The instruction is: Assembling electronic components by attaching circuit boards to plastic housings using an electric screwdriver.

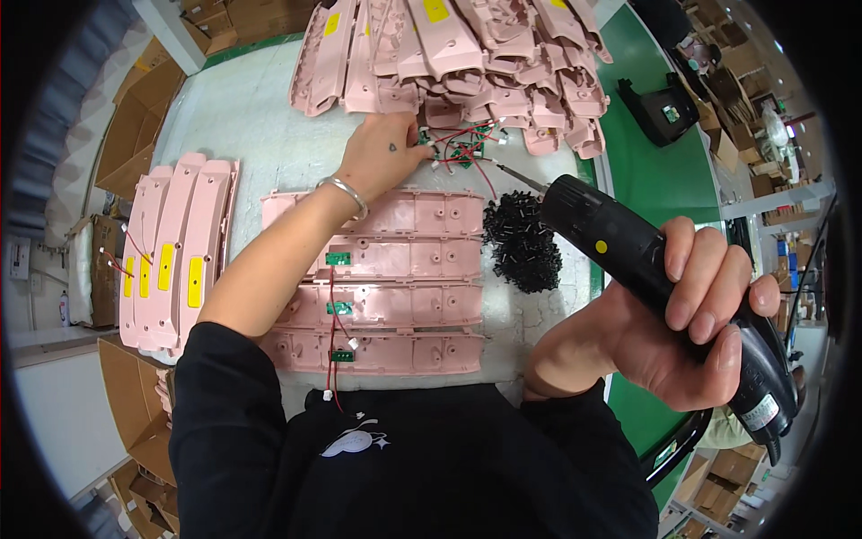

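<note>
My right hand [696,314] grips a black electric screwdriver [611,238], raised over the table's right side with its bit pointing up and left. Its tip ends near a small heap of green circuit boards with red wires [467,148]. At the left edge of that heap, my left hand [386,153] has its fingers curled closed around a small green circuit board [424,136], partly hidden by them. Below my left forearm lie several pink plastic shells [431,305] in a row, inner side up. Three hold a green board [339,308] with wires; my arm partly covers the farthest shell.
Black screws [523,242] form a pile right of the shells. More pink shells [449,54] are heaped at the back. Pink shells with yellow labels [171,251] stand at the left. A black housing [660,110] rests on the green surface [687,175] at the right.
</note>
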`<state>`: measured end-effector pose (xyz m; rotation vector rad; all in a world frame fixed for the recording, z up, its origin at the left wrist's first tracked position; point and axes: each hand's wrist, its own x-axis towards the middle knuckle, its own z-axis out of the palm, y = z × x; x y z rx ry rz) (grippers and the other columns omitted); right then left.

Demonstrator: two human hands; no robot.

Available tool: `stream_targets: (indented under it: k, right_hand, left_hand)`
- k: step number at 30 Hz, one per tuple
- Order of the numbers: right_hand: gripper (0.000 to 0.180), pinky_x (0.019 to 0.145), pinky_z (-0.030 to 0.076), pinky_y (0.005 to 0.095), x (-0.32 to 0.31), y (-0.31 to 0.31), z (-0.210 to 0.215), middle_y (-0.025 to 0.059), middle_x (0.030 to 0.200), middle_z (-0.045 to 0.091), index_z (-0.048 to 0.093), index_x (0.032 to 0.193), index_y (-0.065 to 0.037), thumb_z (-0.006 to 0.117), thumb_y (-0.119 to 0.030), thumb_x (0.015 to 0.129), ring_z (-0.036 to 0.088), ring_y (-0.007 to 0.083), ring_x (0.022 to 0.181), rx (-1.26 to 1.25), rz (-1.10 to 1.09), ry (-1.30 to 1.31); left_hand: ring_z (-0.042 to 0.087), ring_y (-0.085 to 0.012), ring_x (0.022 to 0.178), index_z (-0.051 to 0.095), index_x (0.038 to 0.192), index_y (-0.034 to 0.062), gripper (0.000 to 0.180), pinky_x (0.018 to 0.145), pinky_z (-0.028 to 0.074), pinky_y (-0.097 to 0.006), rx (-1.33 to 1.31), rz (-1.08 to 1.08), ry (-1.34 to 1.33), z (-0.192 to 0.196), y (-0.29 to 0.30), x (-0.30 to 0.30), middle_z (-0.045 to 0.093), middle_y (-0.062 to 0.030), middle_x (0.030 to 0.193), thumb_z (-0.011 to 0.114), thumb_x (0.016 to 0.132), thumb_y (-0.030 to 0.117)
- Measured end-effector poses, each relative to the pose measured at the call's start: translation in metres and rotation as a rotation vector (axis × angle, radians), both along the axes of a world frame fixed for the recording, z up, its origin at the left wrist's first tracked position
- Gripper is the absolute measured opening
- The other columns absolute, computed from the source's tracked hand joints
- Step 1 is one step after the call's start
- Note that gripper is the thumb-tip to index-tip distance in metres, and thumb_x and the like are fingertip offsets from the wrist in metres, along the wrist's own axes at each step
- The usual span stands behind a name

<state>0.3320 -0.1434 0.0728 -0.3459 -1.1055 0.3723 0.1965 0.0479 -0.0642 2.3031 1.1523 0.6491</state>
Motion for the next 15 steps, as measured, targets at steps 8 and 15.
stream_targets:
  k: [8, 15]
  right_hand:
    - [0.027, 0.065, 0.035, 0.0251, 0.009, -0.001, 0.002, -0.0055, 0.061, 0.045, 0.052, 0.098, -0.006, 0.056, -0.013, 0.072, 0.041, 0.0058, 0.055, -0.012, 0.045, 0.035]
    - [0.026, 0.065, 0.035, 0.0243, 0.009, 0.002, 0.0, -0.0061, 0.061, 0.045, 0.051, 0.097, -0.007, 0.056, -0.013, 0.072, 0.042, 0.005, 0.055, -0.032, 0.065, 0.047]
  left_hand:
    - [0.063, -0.0276, 0.074, 0.062, 0.073, 0.0043, 0.011, 0.062, 0.05, -0.034, -0.033, -0.02, -0.218, 0.007, -0.008, -0.013, 0.064, -0.0112, 0.074, 0.068, 0.067, 0.011]
    - [0.063, -0.0168, 0.074, 0.061, 0.081, 0.0003, 0.009, 0.065, 0.052, -0.025, 0.413, 0.03, -0.484, 0.069, -0.012, -0.051, 0.064, -0.0077, 0.087, 0.067, 0.073, 0.0]
